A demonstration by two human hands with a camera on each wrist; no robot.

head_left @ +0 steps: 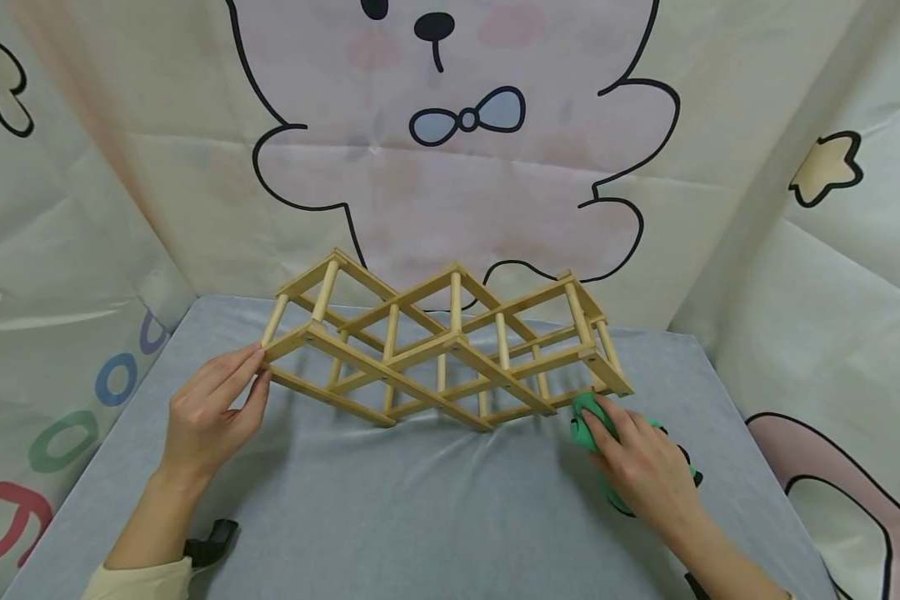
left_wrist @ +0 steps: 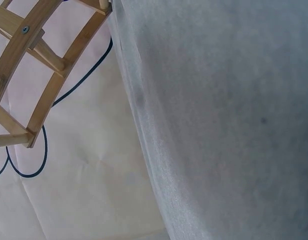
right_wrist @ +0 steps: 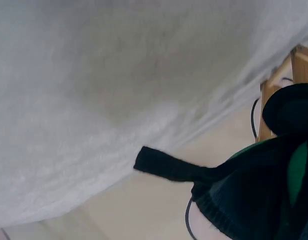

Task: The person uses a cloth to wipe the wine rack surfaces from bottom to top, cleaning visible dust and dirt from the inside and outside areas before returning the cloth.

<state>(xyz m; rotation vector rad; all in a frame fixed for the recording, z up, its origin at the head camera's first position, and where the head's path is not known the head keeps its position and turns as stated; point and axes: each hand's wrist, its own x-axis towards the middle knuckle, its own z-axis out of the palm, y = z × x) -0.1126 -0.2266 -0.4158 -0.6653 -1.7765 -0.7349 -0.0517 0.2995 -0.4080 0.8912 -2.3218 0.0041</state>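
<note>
A wooden accordion-style lattice rack (head_left: 385, 375) stretches across the middle of the head view, its crossed slats joined by round dowels. At its left end, my left hand (head_left: 213, 404) pinches the corner between thumb and fingers. My right hand (head_left: 648, 467) grips a bunched green cloth (head_left: 587, 408) with black trim, close against the rack's lower right end. In the right wrist view the dark side of this cloth and a black tab (right_wrist: 166, 165) fill the lower right. Part of the rack's slats, with a screw (left_wrist: 25, 31), shows in the left wrist view.
A grey-blue cloth (head_left: 420, 517) covers the table. Pale printed sheets with a cartoon bear (head_left: 465, 200) hang behind it, and more sheets stand at both sides. A black strap (head_left: 212, 543) sits by the left wrist.
</note>
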